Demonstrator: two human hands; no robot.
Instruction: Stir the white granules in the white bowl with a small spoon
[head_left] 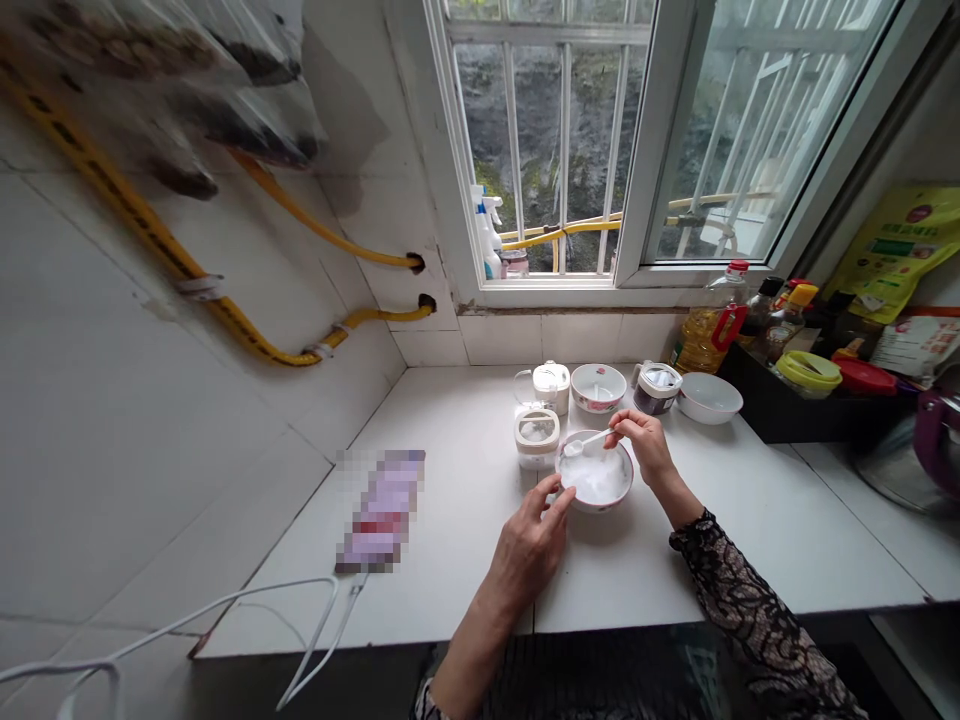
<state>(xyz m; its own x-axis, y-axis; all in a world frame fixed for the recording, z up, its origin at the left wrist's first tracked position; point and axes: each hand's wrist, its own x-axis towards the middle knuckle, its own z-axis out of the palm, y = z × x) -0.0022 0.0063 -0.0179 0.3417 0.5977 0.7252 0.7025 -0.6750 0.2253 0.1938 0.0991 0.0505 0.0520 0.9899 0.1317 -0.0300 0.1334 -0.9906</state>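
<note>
A bowl of white, powdery-looking contents (598, 480) stands on the white counter. My left hand (534, 530) holds the near left side of its rim between thumb and fingers. Pinched in my right hand (642, 440) is the handle of a white spoon (576, 448), its head over the far left part of the bowl. Just left of the bowl sits a lidded container (537, 438). Behind are a second light container (552, 385), a floral bowl with a spoon inside (598, 387), a container with dark contents (657, 386) and a plain white bowl (710, 397).
A blurred purple phone-like object (386, 512) lies on the counter (465, 580) at left, beside a white cable (322, 625). An oil bottle (709, 325) and a black box (757, 400) of condiments stand at right. Yellow pipes (247, 335) run along the tiled wall.
</note>
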